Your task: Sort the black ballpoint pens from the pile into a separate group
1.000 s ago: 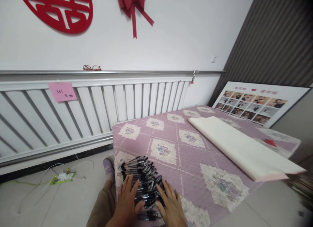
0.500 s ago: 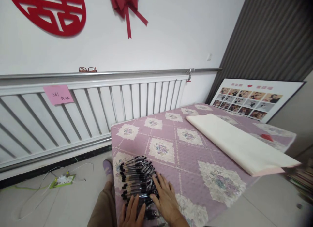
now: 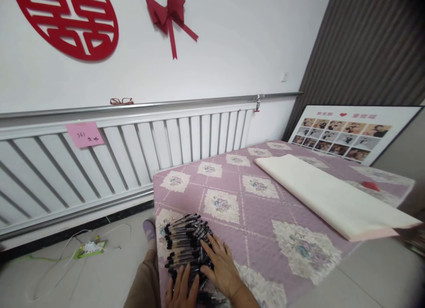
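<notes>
A heap of black pens [image 3: 186, 238] lies at the near left corner of a bed covered in a pink quilted spread [image 3: 252, 210]. My left hand [image 3: 182, 288] rests flat on the near end of the heap, fingers stretched out and apart. My right hand [image 3: 221, 266] lies on the heap's right side, fingers spread over the pens. Neither hand is wrapped round a pen. My knee in tan trousers [image 3: 142, 286] shows to the left of the bed.
A folded cream cloth [image 3: 328, 197] lies across the bed's right half. A framed photo collage [image 3: 345, 133] leans at the far right. A white radiator [image 3: 133, 148] with a pink note [image 3: 84, 134] and glasses [image 3: 121, 101] runs along the wall. A power strip [image 3: 89, 248] sits on the floor.
My left hand has slid back toward me off the middle of the pens. My right hand has moved left and forward over the heap. The view shifted slightly.
</notes>
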Demonstrator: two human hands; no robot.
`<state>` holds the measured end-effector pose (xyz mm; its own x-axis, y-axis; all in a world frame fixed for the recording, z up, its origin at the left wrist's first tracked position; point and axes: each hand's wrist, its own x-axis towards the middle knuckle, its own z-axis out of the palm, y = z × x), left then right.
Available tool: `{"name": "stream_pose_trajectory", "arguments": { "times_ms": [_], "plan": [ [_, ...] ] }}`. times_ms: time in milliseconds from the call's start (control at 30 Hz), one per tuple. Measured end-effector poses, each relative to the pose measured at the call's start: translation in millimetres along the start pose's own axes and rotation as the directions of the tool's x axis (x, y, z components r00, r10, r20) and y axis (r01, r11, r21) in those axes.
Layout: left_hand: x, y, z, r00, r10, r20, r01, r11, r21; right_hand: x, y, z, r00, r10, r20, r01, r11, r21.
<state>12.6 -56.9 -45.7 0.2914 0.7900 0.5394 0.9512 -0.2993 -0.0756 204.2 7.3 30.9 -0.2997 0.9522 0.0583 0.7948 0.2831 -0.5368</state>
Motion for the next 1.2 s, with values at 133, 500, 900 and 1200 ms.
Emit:
{"name": "stream_pose_trajectory", "arguments": {
  "times_ms": [133, 500, 900, 1200],
  "plan": [
    [0.6, -3.6, -3.1, 1.000, 0.023, 0.012, -0.022, 0.999, -0.042, 2.1, 12.3, 7.2, 0.971, 0.033, -0.236, 0.006, 0.987, 0.163],
    [1.9, -3.5, -20.6, 0.999, 0.044, 0.010, -0.042, 0.988, -0.152, 0.9, 21.8, 7.2, 0.755, 0.449, -0.479, -0.033, 0.754, 0.656],
    [2.1, -10.5, -37.3, 0.996, 0.076, -0.055, -0.086, 0.972, -0.217, -39.3, 3.5, 3.4, 0.688, 0.533, -0.493, 0.020, 0.665, 0.747],
    [5.0, -12.0, -58.4, 0.992, 0.117, -0.055, -0.127, 0.956, -0.264, -37.9, 8.1, 10.8, 0.701, 0.573, -0.423, 0.093, 0.515, 0.852]
  ]
}}
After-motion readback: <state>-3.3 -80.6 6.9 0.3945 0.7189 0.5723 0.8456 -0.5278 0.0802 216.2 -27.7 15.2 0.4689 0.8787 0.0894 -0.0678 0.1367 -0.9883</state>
